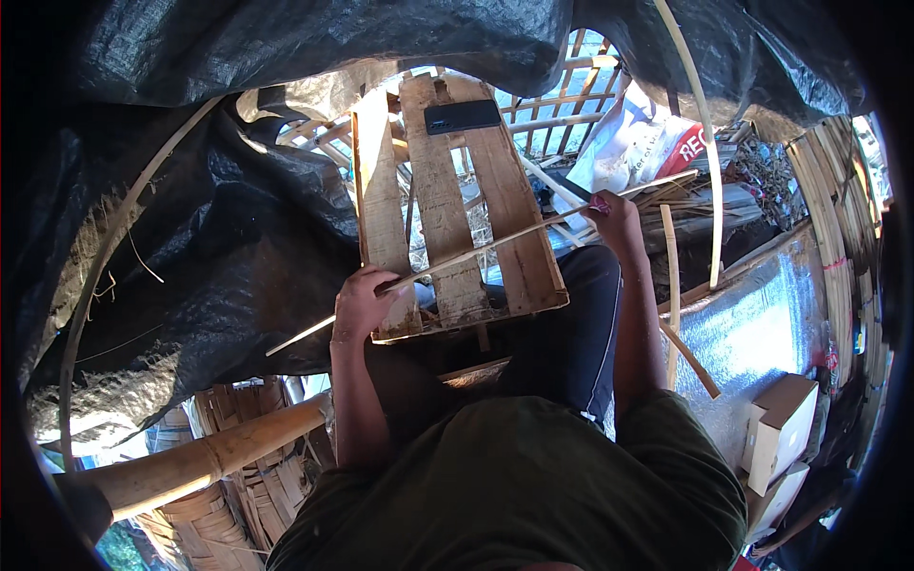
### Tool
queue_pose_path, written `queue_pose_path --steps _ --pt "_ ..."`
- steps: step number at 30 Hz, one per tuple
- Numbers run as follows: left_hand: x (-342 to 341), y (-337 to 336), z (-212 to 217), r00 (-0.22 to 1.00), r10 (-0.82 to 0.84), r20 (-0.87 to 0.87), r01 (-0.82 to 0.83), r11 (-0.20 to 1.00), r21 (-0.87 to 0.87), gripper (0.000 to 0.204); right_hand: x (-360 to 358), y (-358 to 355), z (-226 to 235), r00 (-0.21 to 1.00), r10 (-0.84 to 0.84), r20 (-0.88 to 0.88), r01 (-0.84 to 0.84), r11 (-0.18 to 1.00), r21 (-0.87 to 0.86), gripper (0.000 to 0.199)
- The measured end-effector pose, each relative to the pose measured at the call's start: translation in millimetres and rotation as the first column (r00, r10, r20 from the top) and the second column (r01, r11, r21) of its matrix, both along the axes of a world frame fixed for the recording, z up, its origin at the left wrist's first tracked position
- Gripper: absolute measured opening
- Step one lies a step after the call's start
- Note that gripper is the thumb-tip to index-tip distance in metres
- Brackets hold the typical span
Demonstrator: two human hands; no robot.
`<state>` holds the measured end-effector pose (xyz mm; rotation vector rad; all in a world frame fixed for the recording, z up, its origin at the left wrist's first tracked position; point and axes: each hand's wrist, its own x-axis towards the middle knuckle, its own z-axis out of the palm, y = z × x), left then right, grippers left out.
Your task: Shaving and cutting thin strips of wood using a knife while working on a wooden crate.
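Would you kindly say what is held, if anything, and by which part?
Left hand: a strip, left of its middle; right hand: a knife, by its handle.

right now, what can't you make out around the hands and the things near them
All in the head view:
- Knife handle: mostly hidden inside the right hand.
- Whether that hand also grips the bamboo strip: the fingers hide any contact.
- Left palm: hidden behind the back of the left hand.
- Thick bamboo pole's left end: lost in shadow near the rim.
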<state>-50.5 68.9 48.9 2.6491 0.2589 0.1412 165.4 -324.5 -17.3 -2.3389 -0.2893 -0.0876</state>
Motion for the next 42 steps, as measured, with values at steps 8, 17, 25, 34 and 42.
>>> queue_pose_path --steps 8,17,25,34,42 --pt "-9 17 -18 1.000 0.027 0.001 -0.026 0.995 -0.092 0.018 18 9 -10 0.985 0.064 0.160 -0.084 0.989 0.121 0.028" --pt "-12 5 -41 0.961 0.042 0.275 -0.034 0.999 -0.034 0.015 32 36 -27 0.996 0.088 -0.024 -0.082 0.977 0.195 0.012" --pt "-10 4 -45 0.932 -0.004 0.364 -0.011 0.999 0.040 0.015 39 33 -22 0.922 0.287 -0.261 -0.114 0.844 0.524 0.017" --pt "-9 2 -39 0.969 0.059 0.242 -0.053 0.998 -0.031 0.014 23 50 -29 0.822 0.435 -0.368 -0.084 0.732 0.676 0.021" --pt "-14 -2 -32 0.981 0.123 0.147 -0.112 0.990 -0.084 0.022 -30 32 -9 0.884 0.313 -0.347 0.002 0.740 0.673 0.028"
